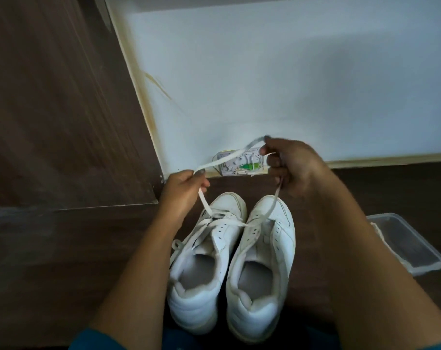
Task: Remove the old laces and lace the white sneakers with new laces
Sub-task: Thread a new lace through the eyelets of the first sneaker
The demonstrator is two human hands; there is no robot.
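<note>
Head view | white sneakers, 6 o'clock, side by side | left hand [183, 188] at 10 o'clock pinches white lace [214, 163] | right hand [292, 162] at 1 o'clock grips same lace, hands apart | lace drops to left sneaker [204, 261] eyelets — right sneaker [262, 261] unlaced

Dark wooden floor [63, 248] — white sneakers [259, 306] side by side, clear plastic tub [411, 248] to their right

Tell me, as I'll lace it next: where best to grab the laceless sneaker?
Probably grip the laceless sneaker at its heel collar, from above on the side toward the plastic container: its opening faces up, the heel lies nearest the person, and the laced sneaker sits against its other side.
</note>
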